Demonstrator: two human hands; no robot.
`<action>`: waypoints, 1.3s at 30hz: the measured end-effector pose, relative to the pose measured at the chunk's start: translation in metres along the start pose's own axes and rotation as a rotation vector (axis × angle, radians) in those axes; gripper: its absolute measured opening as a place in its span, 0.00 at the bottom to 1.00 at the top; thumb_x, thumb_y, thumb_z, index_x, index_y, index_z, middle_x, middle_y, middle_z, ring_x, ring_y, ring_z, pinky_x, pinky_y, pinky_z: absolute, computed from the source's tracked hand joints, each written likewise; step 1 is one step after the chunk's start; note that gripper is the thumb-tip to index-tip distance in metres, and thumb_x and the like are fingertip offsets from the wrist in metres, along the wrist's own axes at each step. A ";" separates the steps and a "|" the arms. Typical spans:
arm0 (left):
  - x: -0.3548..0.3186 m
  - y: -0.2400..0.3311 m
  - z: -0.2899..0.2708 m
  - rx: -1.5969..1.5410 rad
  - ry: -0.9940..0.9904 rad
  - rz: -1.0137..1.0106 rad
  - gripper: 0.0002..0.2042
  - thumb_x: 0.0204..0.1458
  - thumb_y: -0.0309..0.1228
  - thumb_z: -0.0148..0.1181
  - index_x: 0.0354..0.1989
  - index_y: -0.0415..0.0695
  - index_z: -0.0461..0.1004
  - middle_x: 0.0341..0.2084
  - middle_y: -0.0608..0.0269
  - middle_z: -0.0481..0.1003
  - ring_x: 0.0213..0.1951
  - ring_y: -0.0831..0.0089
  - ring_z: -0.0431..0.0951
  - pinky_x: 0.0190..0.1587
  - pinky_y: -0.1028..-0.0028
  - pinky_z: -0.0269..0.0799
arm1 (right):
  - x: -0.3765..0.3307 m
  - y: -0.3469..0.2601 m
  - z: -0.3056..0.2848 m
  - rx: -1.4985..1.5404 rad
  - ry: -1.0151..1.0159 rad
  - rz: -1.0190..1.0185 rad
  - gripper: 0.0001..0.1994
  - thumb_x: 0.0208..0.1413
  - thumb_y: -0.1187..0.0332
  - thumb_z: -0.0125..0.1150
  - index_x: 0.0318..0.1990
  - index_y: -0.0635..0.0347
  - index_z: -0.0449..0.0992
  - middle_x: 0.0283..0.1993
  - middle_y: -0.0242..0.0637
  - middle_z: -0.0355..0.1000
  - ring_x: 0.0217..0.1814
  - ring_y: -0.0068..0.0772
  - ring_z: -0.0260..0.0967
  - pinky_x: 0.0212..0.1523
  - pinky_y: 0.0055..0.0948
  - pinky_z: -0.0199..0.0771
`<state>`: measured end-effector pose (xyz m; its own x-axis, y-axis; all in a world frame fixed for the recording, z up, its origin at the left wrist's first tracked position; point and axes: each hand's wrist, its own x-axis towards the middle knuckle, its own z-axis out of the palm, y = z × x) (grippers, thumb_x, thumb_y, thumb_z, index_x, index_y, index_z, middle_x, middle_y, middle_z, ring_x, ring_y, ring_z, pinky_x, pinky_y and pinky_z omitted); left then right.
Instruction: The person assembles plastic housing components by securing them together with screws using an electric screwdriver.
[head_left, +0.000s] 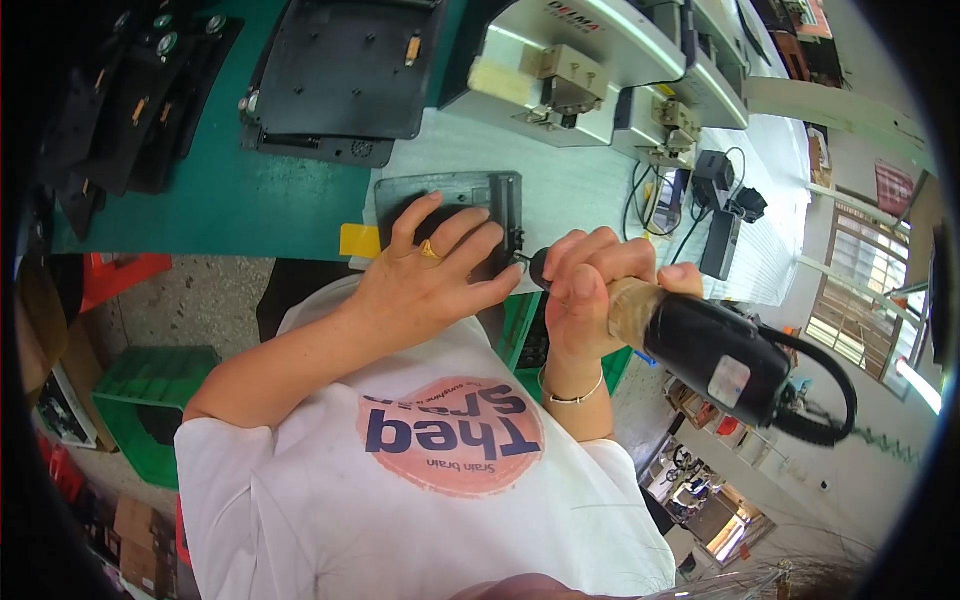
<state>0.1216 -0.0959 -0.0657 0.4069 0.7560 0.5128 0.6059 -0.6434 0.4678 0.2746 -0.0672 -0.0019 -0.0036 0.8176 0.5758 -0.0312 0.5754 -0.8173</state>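
My left hand [415,270] lies spread over a black plastic panel [396,194], fingertips pressing on its face. A yellow ring [429,250] is on one finger. The panel rests near the table's front edge, and my palm hides part of it. In my right hand [578,295] is a black electric screwdriver [715,350], fingers wrapped round its front end, where tan tape [632,312] covers the body. Held sideways, the screwdriver aims its bit at the panel's right edge, close to my left fingertips. Whether the bit touches a screw, I cannot tell.
Stacked black panels [345,75] lie beyond my left hand; several more [130,120] stand at the far left. Two screw feeder machines [550,95] are at the back right. A yellow tag [360,240] sits at the front edge. Cables and a power strip [720,243] are rightward.
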 end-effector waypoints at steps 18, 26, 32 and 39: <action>0.003 0.003 -0.004 0.021 -0.035 0.036 0.18 0.39 0.32 0.63 0.42 0.61 0.75 0.45 0.64 0.70 0.55 0.67 0.68 0.64 0.53 0.49 | 0.111 0.019 0.017 0.167 0.136 -0.228 0.31 0.55 0.81 0.57 0.62 0.59 0.47 0.27 0.35 0.66 0.20 0.26 0.64 0.24 0.30 0.74; 0.002 0.001 -0.001 0.032 -0.027 0.041 0.22 0.33 0.31 0.68 0.42 0.62 0.78 0.45 0.65 0.70 0.55 0.66 0.67 0.63 0.52 0.50 | 0.111 0.026 0.019 0.060 0.107 -0.140 0.31 0.56 0.79 0.56 0.64 0.53 0.49 0.22 0.33 0.63 0.19 0.26 0.62 0.22 0.33 0.71; 0.003 0.002 -0.001 0.033 -0.009 0.036 0.21 0.33 0.30 0.68 0.41 0.62 0.78 0.44 0.66 0.70 0.54 0.66 0.68 0.63 0.52 0.51 | 0.118 0.034 0.013 0.190 -0.077 -0.165 0.31 0.52 0.83 0.62 0.60 0.62 0.52 0.27 0.36 0.70 0.23 0.23 0.67 0.25 0.23 0.71; 0.004 0.005 -0.002 -0.015 -0.008 0.007 0.21 0.37 0.31 0.65 0.45 0.57 0.79 0.44 0.65 0.70 0.54 0.67 0.67 0.63 0.53 0.51 | 0.136 0.031 0.018 -0.004 -0.295 -0.056 0.29 0.53 0.83 0.61 0.61 0.64 0.56 0.26 0.35 0.69 0.20 0.23 0.65 0.22 0.24 0.69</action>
<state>0.1248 -0.0962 -0.0595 0.4167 0.7524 0.5103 0.5929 -0.6504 0.4748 0.2555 0.0612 0.0516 -0.2928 0.7433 0.6015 -0.0356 0.6202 -0.7836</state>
